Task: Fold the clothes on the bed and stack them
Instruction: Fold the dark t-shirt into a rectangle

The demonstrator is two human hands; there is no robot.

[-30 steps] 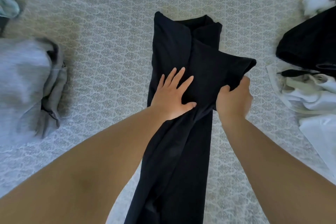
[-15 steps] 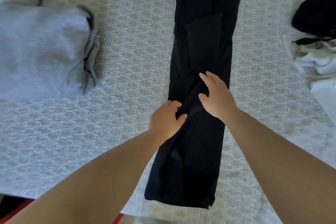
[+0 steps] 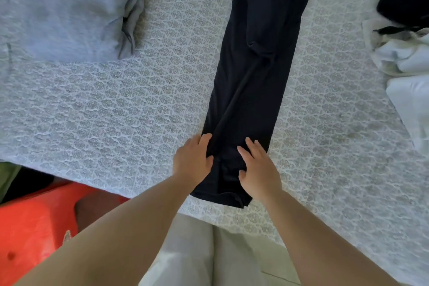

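Head view, left hand (image 3: 192, 160) and right hand (image 3: 258, 167) gripping black garment (image 3: 253, 76) hem

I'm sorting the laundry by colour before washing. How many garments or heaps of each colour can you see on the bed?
Black: 2, the long folded garment under both hands and a heap at the right edge.
Grey: 1, the folded sweatshirt.
White: 1 heap; its pieces cannot be counted.
Total: 4
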